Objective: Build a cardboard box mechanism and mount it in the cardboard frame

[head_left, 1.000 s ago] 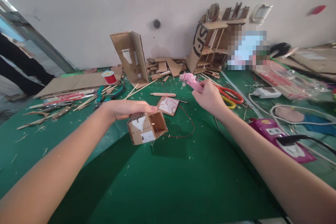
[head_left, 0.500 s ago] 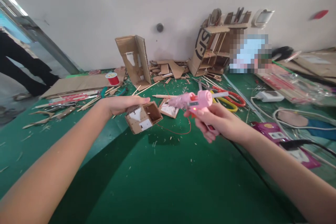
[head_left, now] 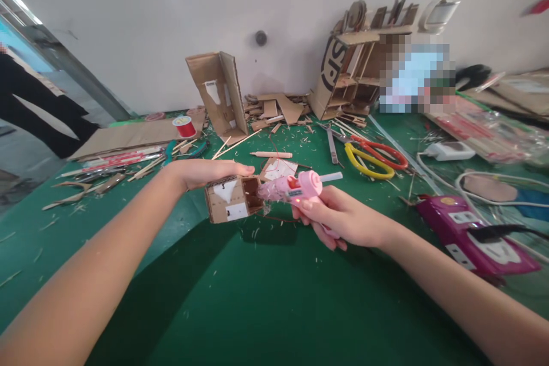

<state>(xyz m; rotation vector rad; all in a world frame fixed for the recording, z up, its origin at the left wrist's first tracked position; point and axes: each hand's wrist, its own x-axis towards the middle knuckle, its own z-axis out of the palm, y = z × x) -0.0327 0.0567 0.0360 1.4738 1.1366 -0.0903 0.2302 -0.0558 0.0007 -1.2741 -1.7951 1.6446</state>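
My left hand (head_left: 210,173) grips a small cardboard box (head_left: 227,214) from above and behind, its open end turned to the right. My right hand (head_left: 338,214) is wrapped round the handle of a pink glue gun (head_left: 295,187). A pale glue stick (head_left: 332,176) pokes out of the gun's back end. The gun's nozzle is at the box's open end; whether it touches the cardboard I cannot tell. Behind the gun lies a small cardboard piece with white paper (head_left: 278,168), partly hidden. A thin red wire (head_left: 278,219) runs below the gun.
A wooden pencil-like stick (head_left: 272,155) and scissors with red and yellow handles (head_left: 373,160) lie beyond the hands. A tall cardboard piece (head_left: 218,97) and a cardboard shelf (head_left: 343,77) stand at the wall. A purple power strip (head_left: 472,234) sits right, a red thread spool (head_left: 184,127) left.
My right hand has brought the glue gun left and down to the box's open end. My left hand has turned the box slightly, so its opening faces more to the right.
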